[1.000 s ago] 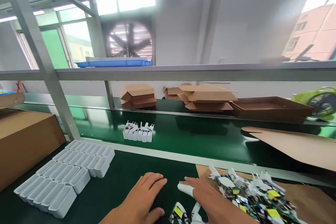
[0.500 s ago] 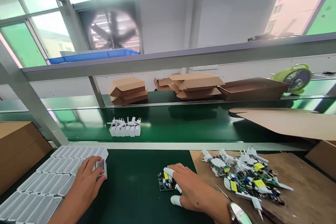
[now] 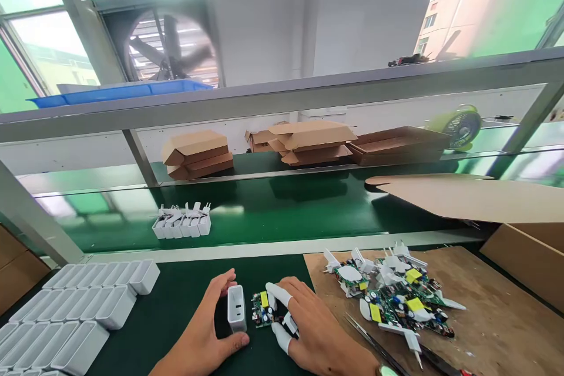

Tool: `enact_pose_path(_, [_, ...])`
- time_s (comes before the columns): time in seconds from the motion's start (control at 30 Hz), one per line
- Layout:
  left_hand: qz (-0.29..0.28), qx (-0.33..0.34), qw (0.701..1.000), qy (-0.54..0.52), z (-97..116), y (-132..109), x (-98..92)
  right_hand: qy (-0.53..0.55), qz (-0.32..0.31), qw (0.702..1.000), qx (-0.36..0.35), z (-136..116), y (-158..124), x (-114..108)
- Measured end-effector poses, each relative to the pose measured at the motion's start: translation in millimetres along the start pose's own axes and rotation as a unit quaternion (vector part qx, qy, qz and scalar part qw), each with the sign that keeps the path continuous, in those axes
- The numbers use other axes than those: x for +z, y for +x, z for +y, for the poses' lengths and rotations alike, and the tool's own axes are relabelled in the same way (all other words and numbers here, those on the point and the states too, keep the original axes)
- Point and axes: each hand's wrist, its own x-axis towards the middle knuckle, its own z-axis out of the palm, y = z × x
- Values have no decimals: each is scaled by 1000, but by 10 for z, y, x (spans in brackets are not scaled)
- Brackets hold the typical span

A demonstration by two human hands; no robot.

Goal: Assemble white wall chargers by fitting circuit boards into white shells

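Observation:
My left hand is curled round a white plastic charger housing, whose end with two port slots faces me. Close to its right lies a small green circuit board with a yellow-wrapped component and a white part attached. My right hand, with white finger cots on the thumb and index finger, pinches the board's right side at the white part. Housing and board are a small gap apart. Rows of similar white housings stand on the green mat to the left.
A heap of circuit boards with white plug parts lies on a brown board at the right, beside tweezers. Farther back, a row of white housings with plugs sits on the green belt. A cardboard sheet overhangs at right.
My left hand has brought one housing from the rows on the left to beside the circuit board. My right hand has closed in on the board. The view has shifted rightward.

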Motion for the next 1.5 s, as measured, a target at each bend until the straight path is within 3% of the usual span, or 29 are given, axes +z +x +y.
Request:
enact_pose_path(0.13, [5,4,998,-64,-139,-30,29,-18,93,995,-41,-35,15,4])
enact_pose_path(0.27, [81,-40,995,45,-141,-35,41,-37,140,989,-36,-75,14,18])
enact_pose_path(0.33, [85,-55,992,78,-99,-53,19,-40,150,988,-21,-77,14,35])
enact_pose_path(0.43, [52,-69,994,69,-1,-105,-66,-24,167,986,-3,-70,22,54])
enact_pose_path(0.6, [-75,-90,993,13,113,-143,-145,43,187,981,14,-133,33,19])
enact_pose_path(0.67, [-68,-50,996,25,89,-131,-94,80,172,982,1,-185,33,5])
enact_pose_path(0.73, [-17,33,998,53,28,-121,-18,88,185,978,-49,-234,35,14])
enact_pose_path(0.8, [34,112,990,80,-39,-121,50,50,215,969,-107,-268,40,43])
enact_pose_path(0.87, [65,150,981,106,-84,-129,89,6,226,964,-139,-289,43,71])
enact_pose_path(1.03, [96,186,964,163,-78,-138,97,-41,198,968,-151,-315,44,68])
enact_pose_path(1.5, [77,195,957,200,-34,-142,131,-112,195,962,-156,-337,71,70])
